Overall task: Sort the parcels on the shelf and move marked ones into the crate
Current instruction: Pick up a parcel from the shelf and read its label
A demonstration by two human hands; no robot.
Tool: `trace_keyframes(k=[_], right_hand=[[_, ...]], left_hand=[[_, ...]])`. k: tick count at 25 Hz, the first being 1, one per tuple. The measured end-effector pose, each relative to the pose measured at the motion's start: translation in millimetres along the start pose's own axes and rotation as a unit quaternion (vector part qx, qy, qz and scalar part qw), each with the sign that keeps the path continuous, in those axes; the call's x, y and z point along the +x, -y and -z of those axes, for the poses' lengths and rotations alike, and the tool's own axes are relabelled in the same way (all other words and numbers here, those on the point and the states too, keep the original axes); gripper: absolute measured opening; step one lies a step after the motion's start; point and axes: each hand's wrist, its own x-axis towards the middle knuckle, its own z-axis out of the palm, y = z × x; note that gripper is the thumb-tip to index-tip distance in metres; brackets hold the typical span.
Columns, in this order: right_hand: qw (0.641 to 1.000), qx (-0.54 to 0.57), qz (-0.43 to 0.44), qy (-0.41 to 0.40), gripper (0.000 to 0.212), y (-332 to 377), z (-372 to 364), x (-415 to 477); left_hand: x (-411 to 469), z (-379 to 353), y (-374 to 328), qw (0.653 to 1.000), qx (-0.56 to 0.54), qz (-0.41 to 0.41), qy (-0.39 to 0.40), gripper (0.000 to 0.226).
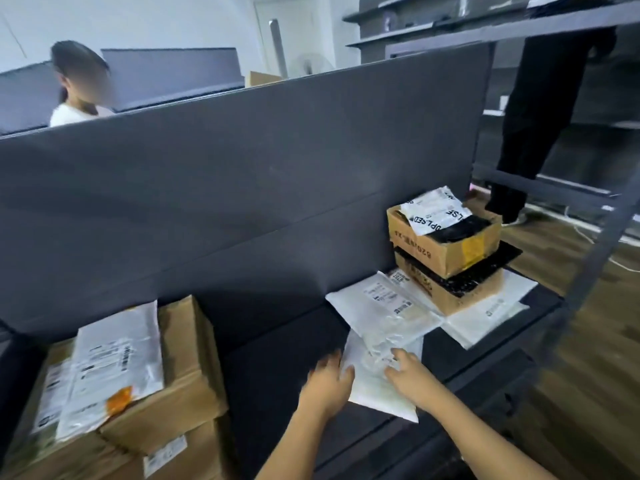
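Two hands — left hand [329, 377], right hand [410, 375] — on white parcel [377, 386], dark shelf [277, 375]

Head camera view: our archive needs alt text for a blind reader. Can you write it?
Both bare hands, left hand and right hand, rest on a white mailer on a dark shelf. Behind it lie more white mailers under two stacked open cardboard boxes; larger cardboard boxes with labelled mailers sit at left.

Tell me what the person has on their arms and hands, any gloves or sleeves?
Nothing is worn. The left hand and right hand are bare, with no gloves, rings or watch visible. Both forearms are uncovered right down to the picture's bottom edge, so no sleeve shows.
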Motion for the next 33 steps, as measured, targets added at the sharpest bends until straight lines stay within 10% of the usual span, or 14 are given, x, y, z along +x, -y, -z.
trace_keyframes(k=[16, 33], right_hand=[[0.979, -0.195, -0.029, -0.058, 0.076, 44.1, -13.7, 54.9], [0.977, -0.162, -0.119, -0.075, 0.087, -48.8, 35.8, 187.5]], left_hand=[[53.0, 53.6, 13.1, 0.975, 0.21, -0.059, 0.036, 0.063], [150.0, -23.8, -0.2, 0.987, 0.12, -0.012, 0.106, 0.077]])
